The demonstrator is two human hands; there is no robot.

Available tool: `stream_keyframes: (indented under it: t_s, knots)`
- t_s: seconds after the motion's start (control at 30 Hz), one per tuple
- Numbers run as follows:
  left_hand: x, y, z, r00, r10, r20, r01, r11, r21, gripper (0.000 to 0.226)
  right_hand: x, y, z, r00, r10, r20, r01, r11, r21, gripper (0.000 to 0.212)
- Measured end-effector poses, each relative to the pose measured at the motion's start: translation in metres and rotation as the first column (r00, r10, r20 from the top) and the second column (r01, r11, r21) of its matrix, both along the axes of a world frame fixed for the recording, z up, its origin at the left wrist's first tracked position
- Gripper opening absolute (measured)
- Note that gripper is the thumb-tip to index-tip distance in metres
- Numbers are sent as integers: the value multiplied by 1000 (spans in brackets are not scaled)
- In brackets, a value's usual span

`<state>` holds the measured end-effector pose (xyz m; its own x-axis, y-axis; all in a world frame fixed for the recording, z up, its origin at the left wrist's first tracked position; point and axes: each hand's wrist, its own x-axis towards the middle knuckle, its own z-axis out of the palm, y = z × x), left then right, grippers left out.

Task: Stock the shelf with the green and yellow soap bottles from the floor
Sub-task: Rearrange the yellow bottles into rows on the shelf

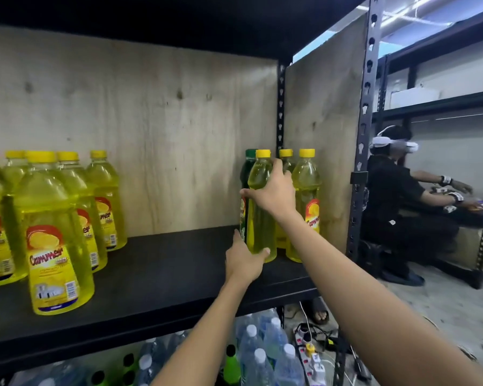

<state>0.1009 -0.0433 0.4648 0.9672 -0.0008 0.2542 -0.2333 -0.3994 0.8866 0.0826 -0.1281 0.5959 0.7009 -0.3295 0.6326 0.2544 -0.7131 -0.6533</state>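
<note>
Spanning the view from nine o'clock towards three o'clock, the black shelf (165, 268) is being backed by a plywood panel (151, 121). Beyond the upright at three o'clock, another person (391, 190) in dark clothes is being shown crouched at a second rack. A cluster of yellow soap bottles (53, 240) is being kept upright on the shelf at nine o'clock. Under the board, at six o'clock, clear water bottles (262, 352) are being stored. Just right of centre, a yellow bottle (258, 176) is being held upright, its base at the board. A green bottle (248, 165) is being half hidden just behind it at its ten o'clock, and two more yellow bottles (306, 179) are being kept at its three o'clock. Its upper body is being gripped by the right hand (273, 193), thumb on the left side, fingers wrapped round the right. Its base is being clasped by the left hand (243, 260), thumb curled across the front. A power strip (310, 355) is being left on the floor at five o'clock
</note>
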Motion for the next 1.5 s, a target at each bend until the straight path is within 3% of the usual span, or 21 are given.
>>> stream_keyframes:
  t_s: [0.23,0.4,0.57,0.8,1.13,1.37,1.5]
  knots:
    - [10,-1,-3,994,-96,47,98,994,-47,62,14,-7,-9,998,-38,56,36,999,36,90]
    - [20,21,2,985,-169,-9,168,981,-95,79,0,-17,-15,989,0,149,-4,1000,23,95]
    - [31,48,22,924,-379,-46,378,926,-13,109,-19,-25,-26,964,124,234,-129,992,6,93]
    - [39,55,35,824,-551,-135,558,829,22,94,-28,-35,-23,961,239,140,-241,971,-5,93]
    - [44,70,22,874,-485,34,482,874,59,75,-32,-8,-9,966,107,234,-81,990,-119,91]
    - [76,134,42,927,-373,46,371,927,50,77,16,53,15,944,220,246,-205,975,-87,75]
    - [111,170,36,967,-253,24,252,967,39,93,60,93,20,934,291,208,-275,956,-103,69]
